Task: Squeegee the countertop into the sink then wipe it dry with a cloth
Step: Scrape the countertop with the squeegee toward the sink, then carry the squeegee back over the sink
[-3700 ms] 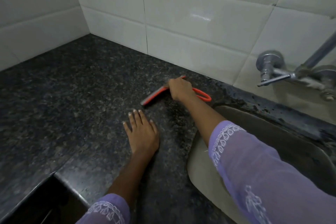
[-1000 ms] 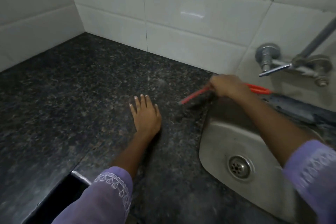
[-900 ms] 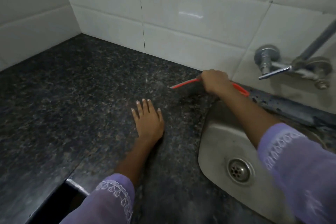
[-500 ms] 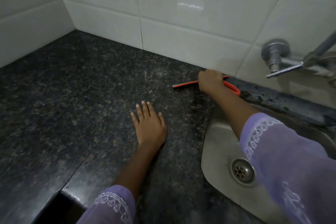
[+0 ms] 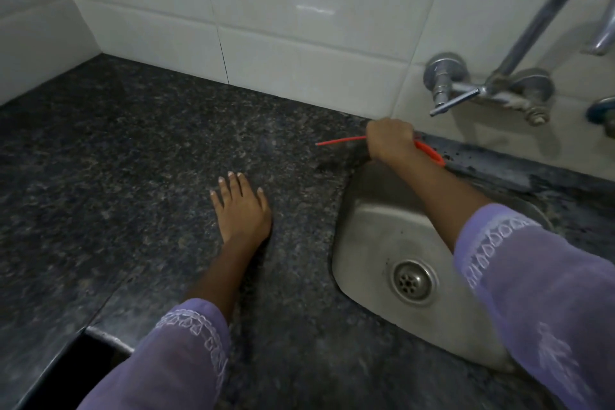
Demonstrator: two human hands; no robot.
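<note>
Countertop (image 5: 139, 150): squeegee (image 5: 339, 142) within right fingers (image 5: 382, 130).

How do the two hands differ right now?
The left hand lies flat and open on the countertop, fingers spread, holding nothing; the right hand is closed around the red squeegee. The left hand rests mid-counter, well clear of the wall; the right hand is up against the tiled wall, by the back corner of the sink. Both are bare, with purple embroidered sleeves.

Dim light, glare on wall tiles (image 5: 314, 8), blurred, bowed edges
</note>
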